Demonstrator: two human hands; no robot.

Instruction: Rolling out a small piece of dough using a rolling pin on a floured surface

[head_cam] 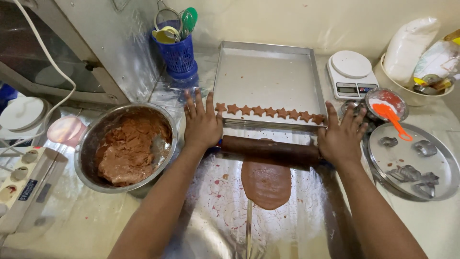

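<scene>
A: Hands?
B: Left hand [202, 125] & right hand [341, 138] both flat, fingers spread, palms pressing the ends of the pin [270, 149]. No grip, just resting on top.
A: Pin where?
B: Across the foil-covered surface [297, 225], at the top edge of the dough [266, 182], a smooth brown oval sheet. Pin's dark, cylindrical. Just beyond: metal tray [268, 76] w/ a row of stars [270, 112]. Left: steel bowl [91, 144], lumpy dough.
</scene>
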